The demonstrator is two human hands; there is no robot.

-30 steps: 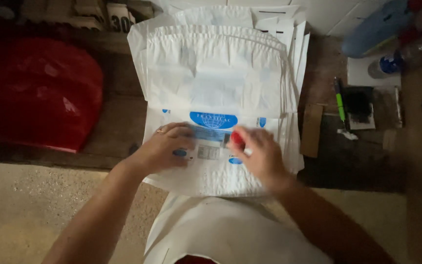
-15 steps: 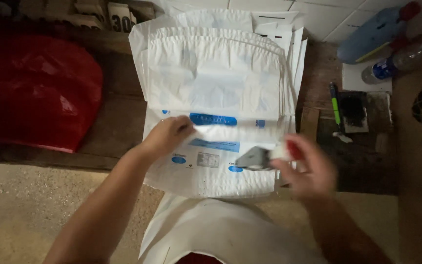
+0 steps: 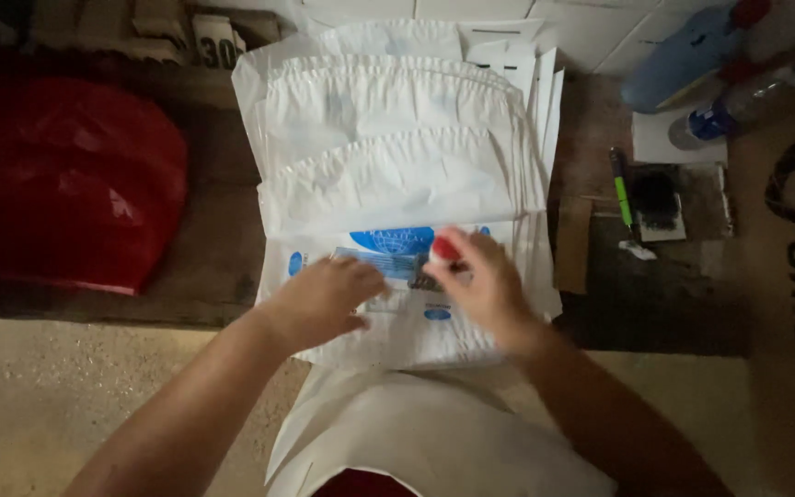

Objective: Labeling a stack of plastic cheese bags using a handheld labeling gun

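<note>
At the centre of the frame I have a stack of white bags (image 3: pixel 388 175) fanned out on the wooden table (image 3: pixel 218 258), the top one showing blue print. My left hand (image 3: pixel 319 299) lies flat on that top bag, fingers spread and pressing it down. My right hand (image 3: pixel 485 285) is closed around a small red-topped stamp (image 3: pixel 443 250), set on the bag just beside the left fingertips. A red plastic bag (image 3: pixel 75 184) sits at the left of the frame. At the right I see a green pen (image 3: pixel 620 189) next to a dark ink pad (image 3: pixel 660 198), and a blue-capped bottle (image 3: pixel 738 101) in the upper right.
</note>
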